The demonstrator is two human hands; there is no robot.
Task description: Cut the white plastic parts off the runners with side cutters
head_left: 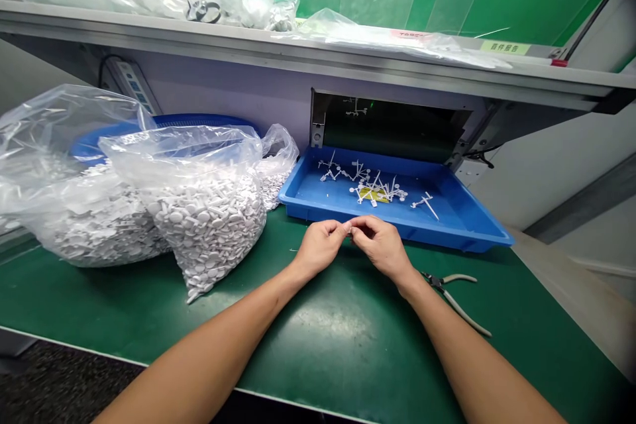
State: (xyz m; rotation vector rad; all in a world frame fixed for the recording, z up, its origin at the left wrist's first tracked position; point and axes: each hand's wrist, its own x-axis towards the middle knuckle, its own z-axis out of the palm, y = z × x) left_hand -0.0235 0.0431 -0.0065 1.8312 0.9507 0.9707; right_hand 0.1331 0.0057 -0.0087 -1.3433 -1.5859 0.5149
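My left hand (322,245) and my right hand (380,245) meet fingertip to fingertip above the green tabletop, just in front of a blue tray (318,207). Both are closed in a pinch around a small whitish piece (350,228), mostly covered by the fingers. Inside the tray lie several white plastic sprues (370,187) with small round parts on their branches, some over a yellow patch. A single sprue (426,205) rests apart on the right. Beside my right wrist, pliers (457,285) with pale handles lie spread on the table.
Clear plastic bags (209,212) full of small white parts stand at the left, with a blue basket (209,120) behind them. A dark opening (392,126) in the back wall sits over the tray. A shelf (278,46) carrying plastic bags and papers crosses above.
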